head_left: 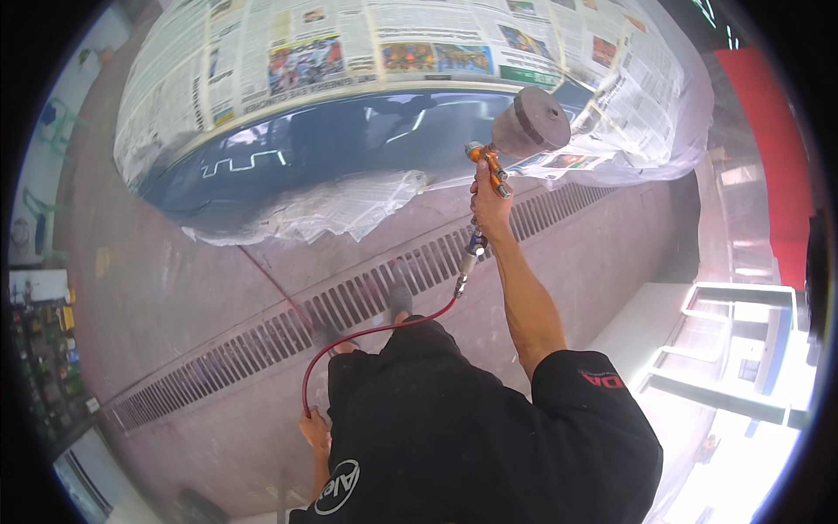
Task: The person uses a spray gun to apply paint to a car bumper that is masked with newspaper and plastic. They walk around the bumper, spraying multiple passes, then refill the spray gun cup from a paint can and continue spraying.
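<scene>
My right hand (491, 203) is wrapped round the grip of a paint spray gun (489, 166), an orange-bodied one with a grey cup (531, 124) on top. The gun is held out in front of a glossy blue-grey car panel (314, 131), near its right part. From the gun's lower end a red air hose (375, 331) loops down and left across my legs. My left hand (315, 430) is closed round that hose, low beside my left hip. Whether the gun's trigger is pressed is hidden by my fingers.
Newspaper masking (305, 65) and clear plastic sheeting (694, 131) cover the car around the bare panel. A long slotted floor grate (262, 339) runs diagonally under my feet. A red upright panel (768, 157) stands at the right, white frames (742, 349) below it, and a cluttered shelf (48, 349) at the left.
</scene>
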The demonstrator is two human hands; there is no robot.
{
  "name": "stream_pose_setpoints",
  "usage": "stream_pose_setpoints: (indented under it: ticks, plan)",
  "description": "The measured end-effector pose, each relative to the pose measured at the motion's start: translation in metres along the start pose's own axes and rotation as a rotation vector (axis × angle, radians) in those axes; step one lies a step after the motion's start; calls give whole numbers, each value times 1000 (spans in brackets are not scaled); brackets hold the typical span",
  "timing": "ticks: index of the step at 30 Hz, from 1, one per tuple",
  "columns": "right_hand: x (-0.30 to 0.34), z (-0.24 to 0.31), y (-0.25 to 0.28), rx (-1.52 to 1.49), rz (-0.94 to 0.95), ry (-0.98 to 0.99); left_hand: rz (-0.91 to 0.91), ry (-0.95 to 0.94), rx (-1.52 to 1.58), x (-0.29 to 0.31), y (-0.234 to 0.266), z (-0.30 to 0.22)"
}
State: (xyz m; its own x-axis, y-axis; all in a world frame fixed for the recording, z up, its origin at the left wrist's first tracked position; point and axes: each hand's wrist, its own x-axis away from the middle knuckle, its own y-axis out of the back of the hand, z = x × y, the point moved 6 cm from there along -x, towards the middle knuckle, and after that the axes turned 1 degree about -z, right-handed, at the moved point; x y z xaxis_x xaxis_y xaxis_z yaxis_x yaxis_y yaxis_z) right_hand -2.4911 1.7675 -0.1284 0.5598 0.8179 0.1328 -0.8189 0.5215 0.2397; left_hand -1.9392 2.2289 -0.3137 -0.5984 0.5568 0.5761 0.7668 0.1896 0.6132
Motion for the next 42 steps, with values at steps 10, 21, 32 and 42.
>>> stream_pose_setpoints:
  ticks: [10, 21, 32, 42]
  plan:
    - [122, 36, -192, -25, 207, -10, -131, 296, 156, -31, 81, 133]
    - [213, 51, -377, -61, 600, -34, -303, 450, 441, 2, 120, 190]
    - [134, 104, -238, -4, 451, 123, -98, 154, 122, -41, 84, 131]
    - [-10, 79, -37, -71, 223, 10, 25, -22, 23, -21, 10, -14]
